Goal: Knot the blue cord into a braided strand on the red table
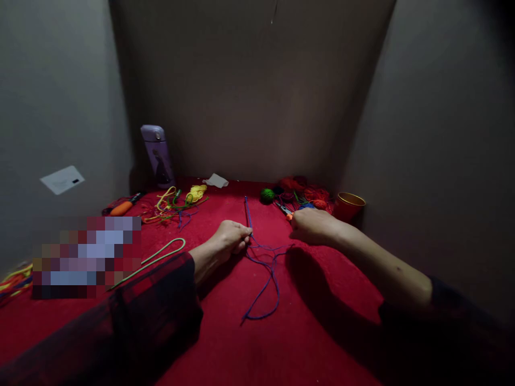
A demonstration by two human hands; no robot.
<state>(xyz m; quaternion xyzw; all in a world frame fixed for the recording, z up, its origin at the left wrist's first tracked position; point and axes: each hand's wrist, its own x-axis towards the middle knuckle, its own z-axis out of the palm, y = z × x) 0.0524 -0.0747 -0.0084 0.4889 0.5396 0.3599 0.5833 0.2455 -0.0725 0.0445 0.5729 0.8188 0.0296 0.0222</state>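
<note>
Between the fingertips of my left hand (235, 236) is pinched the lower end of a narrow blue braided cord (248, 212). It runs away from me to a point farther back on the red cloth. Loose blue strands (277, 279) trail from the pinch towards me and to the right, one looping across the cloth. My right hand (314, 225) is closed round the orange handles of a pair of pliers (285, 210), whose metal jaws point away to the left. The fingers hide most of the handles. One loose strand ends just below this hand.
Balls of yarn (309, 193), mostly red, and a green yarn ball (266, 195) lie at the back right, beside a red cup (350, 206). A purple bottle (159, 155), yellow yarn (196, 193) and an orange-handled tool (123, 207) are back left. Grey walls enclose the red cloth (225, 343).
</note>
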